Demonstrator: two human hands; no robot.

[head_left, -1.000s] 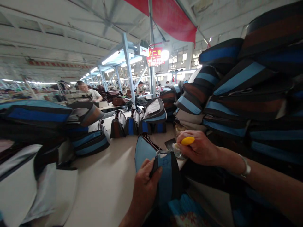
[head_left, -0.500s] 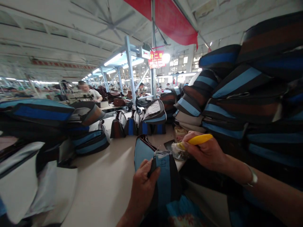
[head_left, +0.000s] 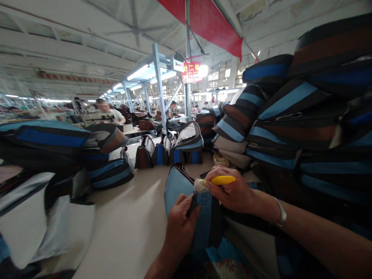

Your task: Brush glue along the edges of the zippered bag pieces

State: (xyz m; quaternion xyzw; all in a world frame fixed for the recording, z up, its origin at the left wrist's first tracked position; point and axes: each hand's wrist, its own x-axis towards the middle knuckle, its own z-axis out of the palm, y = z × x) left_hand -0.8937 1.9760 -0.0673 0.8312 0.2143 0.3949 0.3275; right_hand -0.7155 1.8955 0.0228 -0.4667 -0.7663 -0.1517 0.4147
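A blue-and-black bag (head_left: 186,193) stands on the table in front of me. My left hand (head_left: 180,228) grips its dark edge between thumb and fingers, beside a blue strap (head_left: 203,221). My right hand (head_left: 232,192) is closed on a yellow-handled brush (head_left: 222,180). The brush's pale bristle end (head_left: 199,185) touches the top of the bag's edge, just above my left thumb. A metal watch (head_left: 280,212) sits on my right wrist.
A tall stack of striped blue, brown and black bags (head_left: 293,116) fills the right side. More bags (head_left: 58,147) pile up on the left, and several stand at the table's far end (head_left: 171,149). A seated person (head_left: 112,112) works further back.
My right hand has moved left from the small container beside the bag, bringing the brush tip onto the bag's top edge. My left hand keeps its grip.
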